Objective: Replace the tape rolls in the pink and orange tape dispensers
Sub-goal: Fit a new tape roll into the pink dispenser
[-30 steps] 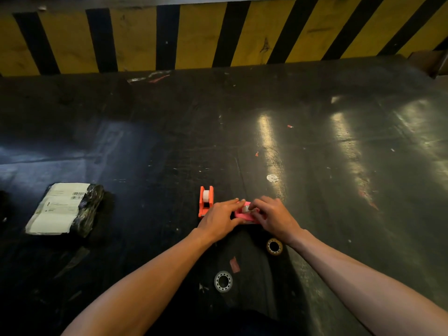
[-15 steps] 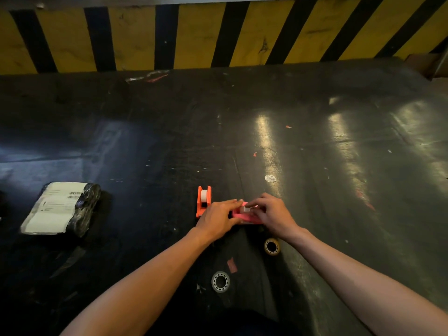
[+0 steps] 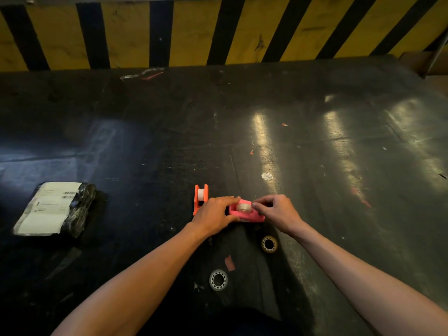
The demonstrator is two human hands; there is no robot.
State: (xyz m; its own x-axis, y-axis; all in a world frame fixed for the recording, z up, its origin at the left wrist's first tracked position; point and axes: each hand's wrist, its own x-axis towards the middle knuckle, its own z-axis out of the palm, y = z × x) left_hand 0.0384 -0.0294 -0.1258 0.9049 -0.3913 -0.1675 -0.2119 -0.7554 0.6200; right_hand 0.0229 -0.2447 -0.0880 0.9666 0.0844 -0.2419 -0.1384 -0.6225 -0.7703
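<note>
Both hands meet on the small pink plastic tape dispenser (image 3: 246, 214) on the dark table (image 3: 315, 154), left hand (image 3: 215, 215) gripping its end, right hand (image 3: 276, 212) pinching by its clear tape roll (image 3: 243, 206), with the orange plastic tape dispenser (image 3: 200, 198) just left and two loose tape rings (image 3: 269, 244) nearer.

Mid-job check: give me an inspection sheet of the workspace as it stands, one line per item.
Surface: dark table, scuffed, glare streaks on the right.
Job's things: pink dispenser on the table with a roll seated; orange dispenser to its left, white roll inside.
Clutter: two loose tape rings near the person; wrapped labelled package far left; round sticker; small scraps.
Hands: left hand steadies the pink dispenser; right hand pinches at the roll, apparently the tape end.
Cables: nothing seen.
Surroundings: yellow-and-black striped barrier behind the table.
</note>
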